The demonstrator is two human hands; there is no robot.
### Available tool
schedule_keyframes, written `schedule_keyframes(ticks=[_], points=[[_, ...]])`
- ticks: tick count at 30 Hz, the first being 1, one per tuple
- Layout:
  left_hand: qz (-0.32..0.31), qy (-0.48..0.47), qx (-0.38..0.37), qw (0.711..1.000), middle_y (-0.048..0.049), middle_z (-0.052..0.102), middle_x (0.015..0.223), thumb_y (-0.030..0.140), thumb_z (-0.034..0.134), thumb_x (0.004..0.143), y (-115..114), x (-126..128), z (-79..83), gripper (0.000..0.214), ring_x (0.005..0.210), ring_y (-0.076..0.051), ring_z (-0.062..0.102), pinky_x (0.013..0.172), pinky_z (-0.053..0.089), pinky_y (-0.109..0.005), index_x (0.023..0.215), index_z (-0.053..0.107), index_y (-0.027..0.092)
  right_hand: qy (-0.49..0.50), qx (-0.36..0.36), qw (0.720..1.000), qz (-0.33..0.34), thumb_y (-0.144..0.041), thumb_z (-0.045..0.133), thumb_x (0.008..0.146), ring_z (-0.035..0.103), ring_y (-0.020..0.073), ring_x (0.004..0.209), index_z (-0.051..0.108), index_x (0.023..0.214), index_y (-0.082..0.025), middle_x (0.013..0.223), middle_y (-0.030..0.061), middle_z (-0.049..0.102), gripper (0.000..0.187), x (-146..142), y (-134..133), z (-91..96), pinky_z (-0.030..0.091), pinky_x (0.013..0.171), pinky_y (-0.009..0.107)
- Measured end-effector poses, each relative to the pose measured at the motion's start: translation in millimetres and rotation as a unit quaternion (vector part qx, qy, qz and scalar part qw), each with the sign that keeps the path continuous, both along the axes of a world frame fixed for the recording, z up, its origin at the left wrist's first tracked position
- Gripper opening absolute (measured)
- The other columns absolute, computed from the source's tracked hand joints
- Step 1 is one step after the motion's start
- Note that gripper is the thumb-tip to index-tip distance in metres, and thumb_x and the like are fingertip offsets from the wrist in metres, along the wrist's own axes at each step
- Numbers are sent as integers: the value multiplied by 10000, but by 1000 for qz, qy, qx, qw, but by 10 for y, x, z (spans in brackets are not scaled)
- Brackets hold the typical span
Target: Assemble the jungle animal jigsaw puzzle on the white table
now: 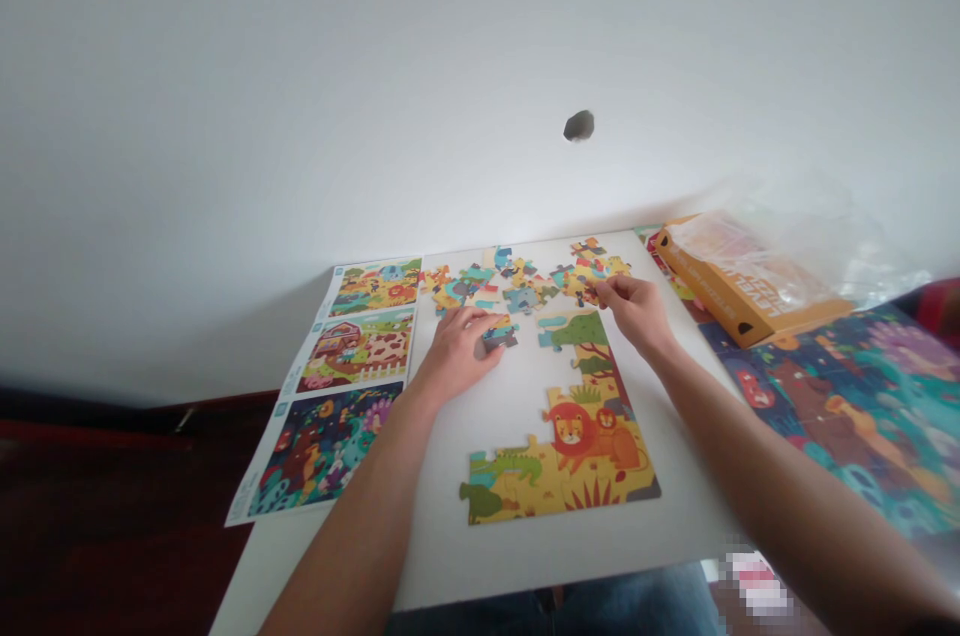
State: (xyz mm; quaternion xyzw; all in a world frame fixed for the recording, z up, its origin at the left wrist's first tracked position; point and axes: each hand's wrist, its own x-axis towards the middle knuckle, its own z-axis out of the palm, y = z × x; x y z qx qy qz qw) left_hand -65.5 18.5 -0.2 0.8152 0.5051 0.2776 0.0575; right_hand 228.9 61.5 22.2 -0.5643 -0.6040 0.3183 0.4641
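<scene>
A partly assembled lion puzzle (577,441) lies on the white table (487,556) in front of me. Several loose pieces (517,286) are scattered at the table's far edge. My left hand (459,354) rests on the table with its fingers curled over a blue-grey piece (500,336). My right hand (634,308) reaches into the loose pile at the far right, its fingertips pinched on a small piece (589,292). Both forearms stretch in from the bottom of the view.
A reference sheet (341,386) with three pictures lies at the left and hangs over the table edge. An orange puzzle box (739,291) under a clear plastic bag (795,236) stands at the right, above a finished dark puzzle (855,406). A white wall rises behind.
</scene>
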Motion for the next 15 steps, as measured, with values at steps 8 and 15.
schedule_keyframes(ticks=[8, 15], points=[[10, 13, 0, 1000, -55, 627, 1163, 241, 666, 822, -10, -6, 7, 401, 1160, -257, 558, 1079, 434, -433, 1222, 657, 261, -30, -9, 1000, -7, -481, 565, 855, 461, 126, 539, 530, 585, -190, 545, -25, 482, 398, -12, -24, 10, 315, 566, 252], [-20, 25, 0, 999, -57, 646, 1165, 260, 664, 827, -43, 9, 48, 390, 1143, -251, 569, 1085, 416, -442, 1216, 661, 258, -248, -21, 959, -135, -427, 520, 890, 535, 174, 608, 621, 685, -183, 643, 48, 637, 334, 162, 93, -26, 320, 581, 278]])
